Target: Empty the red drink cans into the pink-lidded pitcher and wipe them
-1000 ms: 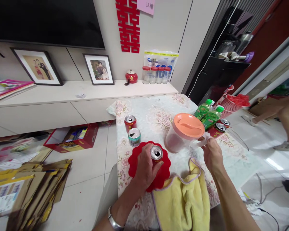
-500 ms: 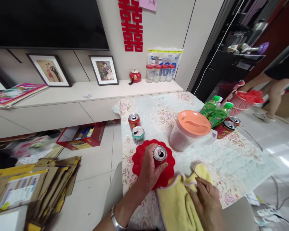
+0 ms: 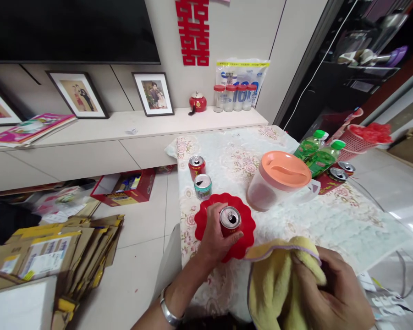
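My left hand [image 3: 215,236] wraps round an opened red drink can [image 3: 231,223], holding it upright over the scalloped red plate [image 3: 249,233]. Whether the can's base touches the plate is hidden. In my right hand [image 3: 333,288] a yellow cloth [image 3: 278,279] with a purple edge is bunched up; its far edge reaches the plate's rim. Just beyond the plate stand a small teal-rimmed can [image 3: 202,187] and another red can [image 3: 196,168], both opened.
A pitcher [image 3: 275,183] with an orange lid stands right of the plate. Behind it are green bottles [image 3: 323,158] and dark red cans [image 3: 335,178]. A flowered tablecloth [image 3: 223,160] covers the table. Flattened cardboard [image 3: 72,247] lies on the floor at left.
My right hand has lifted and gathered the yellow cloth, moving right and nearer to me. My left hand still holds the can over the plate. The person at the right has left view.
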